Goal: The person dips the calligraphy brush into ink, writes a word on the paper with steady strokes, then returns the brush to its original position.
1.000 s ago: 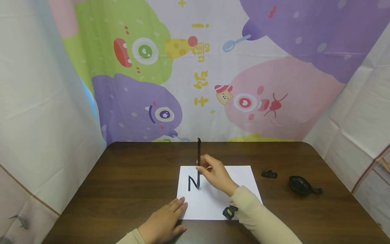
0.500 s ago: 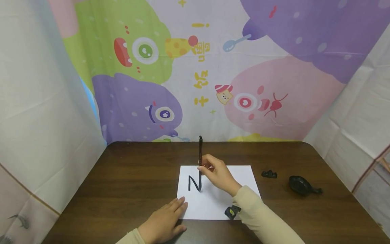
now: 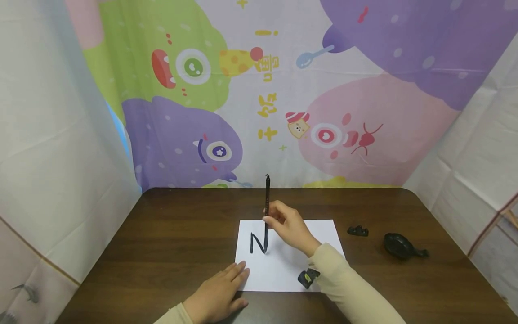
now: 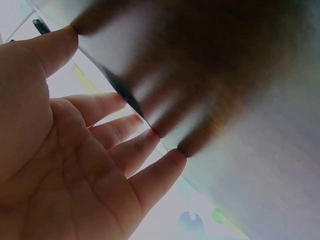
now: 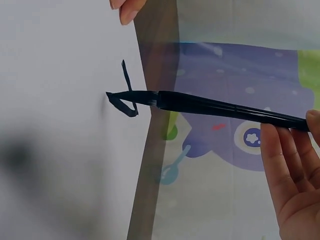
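My right hand point(image 3: 291, 228) pinches a black calligraphy brush point(image 3: 267, 193) by its handle, upright over a white sheet of paper point(image 3: 279, 276). In the right wrist view the dark bristles of the brush point(image 5: 135, 96) taper to a point at the end of the inked strokes. Those black strokes point(image 3: 257, 241) look like a letter N near the sheet's upper left. My left hand point(image 3: 218, 290) rests flat, with its fingertips on the sheet's lower left corner and the palm on the table. Its fingers point(image 4: 150, 175) appear straight and spread in the left wrist view.
Right of the sheet stand a small black brush rest point(image 3: 358, 231) and a black ink dish point(image 3: 398, 246) with a short handle. Both sit on the dark wooden table point(image 3: 162, 243). A cartoon-printed curtain point(image 3: 263, 157) hangs behind the table's far edge.
My right hand has shifted slightly right with the brush, whose top now stands higher. The diagonal stroke has grown longer toward the lower right. My left hand has stayed in place.
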Motion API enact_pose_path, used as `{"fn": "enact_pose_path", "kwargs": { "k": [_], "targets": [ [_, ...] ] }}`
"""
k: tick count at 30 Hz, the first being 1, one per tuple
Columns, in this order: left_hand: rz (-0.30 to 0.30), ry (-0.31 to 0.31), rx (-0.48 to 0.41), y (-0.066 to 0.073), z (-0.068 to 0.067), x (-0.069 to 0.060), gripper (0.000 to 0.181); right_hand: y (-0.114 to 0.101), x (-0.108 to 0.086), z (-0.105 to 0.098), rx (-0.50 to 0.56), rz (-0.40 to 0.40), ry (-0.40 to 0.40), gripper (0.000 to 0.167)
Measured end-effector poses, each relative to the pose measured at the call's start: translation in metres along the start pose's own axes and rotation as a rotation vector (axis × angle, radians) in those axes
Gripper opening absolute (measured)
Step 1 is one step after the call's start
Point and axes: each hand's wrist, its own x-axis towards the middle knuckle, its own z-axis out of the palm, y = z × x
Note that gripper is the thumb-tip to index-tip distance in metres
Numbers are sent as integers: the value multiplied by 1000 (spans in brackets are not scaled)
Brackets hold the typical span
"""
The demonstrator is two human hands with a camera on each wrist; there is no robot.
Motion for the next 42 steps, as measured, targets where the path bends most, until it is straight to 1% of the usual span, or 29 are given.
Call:
{"fn": "enact_pose_path", "kwargs": {
  "k": [8, 15, 19, 25, 33, 42],
  "targets": [
    [1, -4, 2, 1, 0, 0, 70, 6, 3, 2, 25, 33, 11, 16],
    [8, 11, 15, 0, 1, 0, 70, 8, 5, 5, 34, 94, 31, 15],
    [8, 14, 16, 0, 0, 0, 70, 2, 6, 4, 21, 115, 27, 14],
    [10, 18, 16, 1, 0, -1, 70, -14, 8, 1, 12, 104, 15, 11],
    [9, 7, 10, 1, -1, 0, 70, 13, 13, 8, 9, 100, 42, 16],
    [14, 14, 12, 1, 0, -1, 68, 21, 18, 8, 16, 87, 50, 17]
  ]
}}
